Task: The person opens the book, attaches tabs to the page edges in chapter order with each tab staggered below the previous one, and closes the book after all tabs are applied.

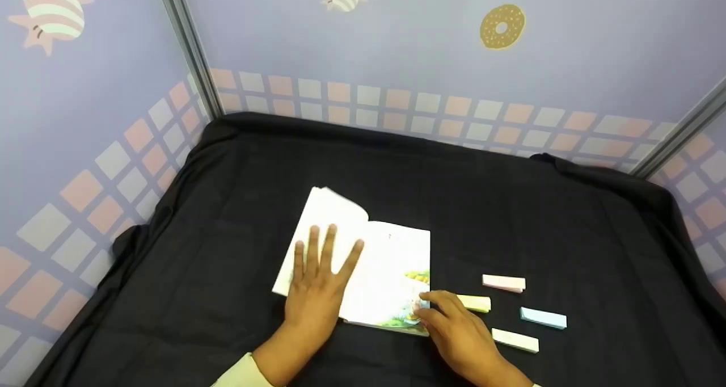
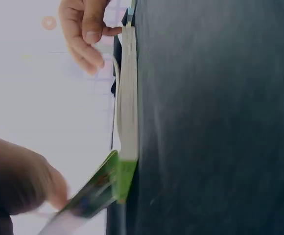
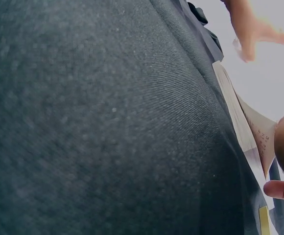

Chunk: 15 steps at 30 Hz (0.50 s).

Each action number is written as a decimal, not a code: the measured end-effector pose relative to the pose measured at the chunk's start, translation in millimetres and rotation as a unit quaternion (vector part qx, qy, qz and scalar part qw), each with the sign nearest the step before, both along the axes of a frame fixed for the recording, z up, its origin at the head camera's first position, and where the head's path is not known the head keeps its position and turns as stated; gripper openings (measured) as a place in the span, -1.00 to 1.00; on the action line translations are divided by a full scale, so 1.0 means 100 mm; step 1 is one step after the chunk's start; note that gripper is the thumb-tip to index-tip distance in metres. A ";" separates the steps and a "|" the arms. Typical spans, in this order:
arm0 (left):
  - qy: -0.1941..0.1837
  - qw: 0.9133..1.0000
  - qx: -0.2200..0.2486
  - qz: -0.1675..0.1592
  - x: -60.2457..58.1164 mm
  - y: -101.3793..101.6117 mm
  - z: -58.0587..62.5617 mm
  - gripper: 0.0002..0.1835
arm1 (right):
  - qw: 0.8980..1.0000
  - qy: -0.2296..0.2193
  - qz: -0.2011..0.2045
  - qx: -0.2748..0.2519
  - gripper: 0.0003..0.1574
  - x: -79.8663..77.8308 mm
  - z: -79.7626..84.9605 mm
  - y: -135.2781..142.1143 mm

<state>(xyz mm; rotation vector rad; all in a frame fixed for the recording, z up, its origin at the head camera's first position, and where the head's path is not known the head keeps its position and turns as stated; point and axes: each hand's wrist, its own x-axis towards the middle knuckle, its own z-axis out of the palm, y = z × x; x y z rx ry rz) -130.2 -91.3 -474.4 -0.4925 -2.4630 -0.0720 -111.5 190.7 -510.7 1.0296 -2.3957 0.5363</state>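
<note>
On black cloth point(image 1: 255, 171), the open book point(image 1: 388, 262) is apparently being pressed flat by the left hand point(image 1: 315, 293), spread straight over its left page point(image 1: 332, 211); the right hand point(image 1: 460, 331) is being positioned at its lower-right corner, grip indeterminable.

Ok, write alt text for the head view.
A person's left hand is spread over the left page of an open book, while the right hand is at its lower right corner. To the right, a pink strip, yellow strip, blue strip and white strip lie on black cloth.
</note>
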 end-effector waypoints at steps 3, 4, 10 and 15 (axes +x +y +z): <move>-0.044 0.994 -0.075 -0.069 0.03 -0.01 -0.01 -0.36 | 1.000 0.003 0.003 -0.004 -0.67 0.00 -0.01 -0.01; -0.055 0.989 -0.093 -0.097 0.04 0.00 -0.03 -0.53 | 1.000 0.004 0.002 -0.005 -0.70 0.00 -0.01 -0.01; -0.130 0.970 -0.097 -0.179 0.08 0.06 -0.08 -0.89 | 1.000 0.020 0.001 -0.024 -0.83 -0.01 0.00 -0.03; -0.173 0.967 -0.082 -0.167 0.07 0.09 -0.07 -0.63 | 0.999 0.026 0.002 -0.045 -0.82 -0.02 0.03 -0.05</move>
